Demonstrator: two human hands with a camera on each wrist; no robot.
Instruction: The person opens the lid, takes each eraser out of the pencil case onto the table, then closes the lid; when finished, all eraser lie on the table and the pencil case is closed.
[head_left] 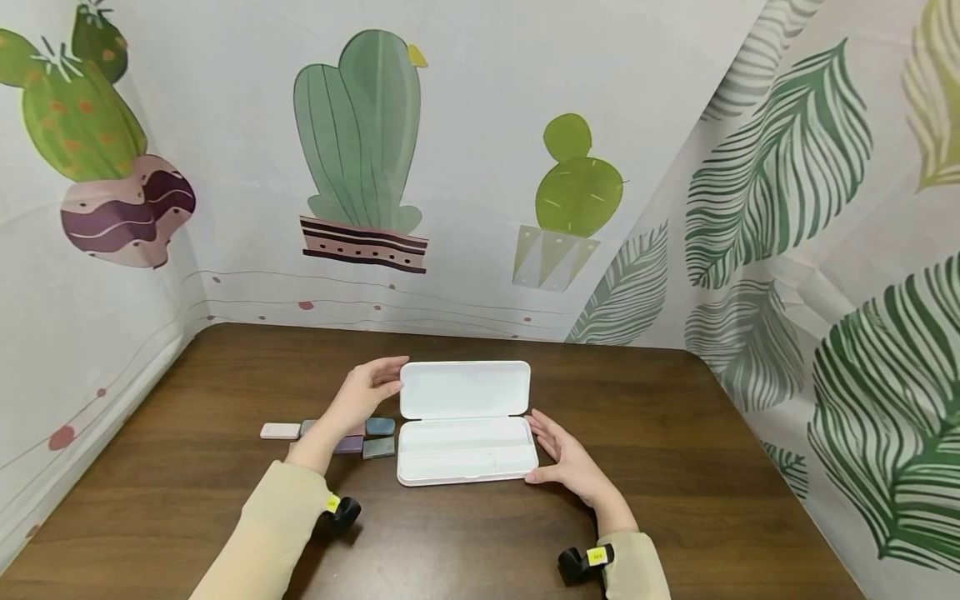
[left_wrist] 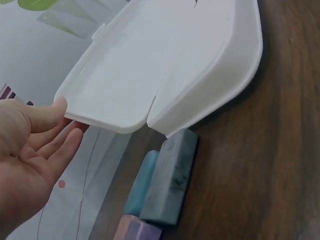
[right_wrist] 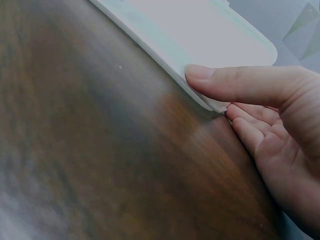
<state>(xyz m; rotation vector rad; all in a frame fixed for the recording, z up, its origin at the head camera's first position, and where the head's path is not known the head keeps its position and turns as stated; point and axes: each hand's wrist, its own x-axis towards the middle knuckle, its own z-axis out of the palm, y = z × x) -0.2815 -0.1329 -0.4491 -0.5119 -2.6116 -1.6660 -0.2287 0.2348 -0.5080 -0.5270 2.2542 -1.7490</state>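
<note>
A white pencil case [head_left: 468, 452] lies open on the table, its lid [head_left: 465, 390] tilted up at the back on the hinge side. My left hand [head_left: 358, 395] pinches the lid's left edge; in the left wrist view the thumb [left_wrist: 47, 115] is on the inner face and the fingers are behind. At the opposite end, my right hand [head_left: 567, 460] holds the base's front right corner, with the thumb [right_wrist: 235, 85] on the front rim and the other fingers along the right side. The base appears bare inside, with a shallow divider.
Small rectangular blocks lie left of the case, partly hidden by my left forearm: a white one [head_left: 281, 431], a blue one [head_left: 380, 427], a grey one [head_left: 378, 448] and a purple one [head_left: 348, 445]. A printed cloth [head_left: 480, 167] hangs behind the brown wooden table [head_left: 450, 550].
</note>
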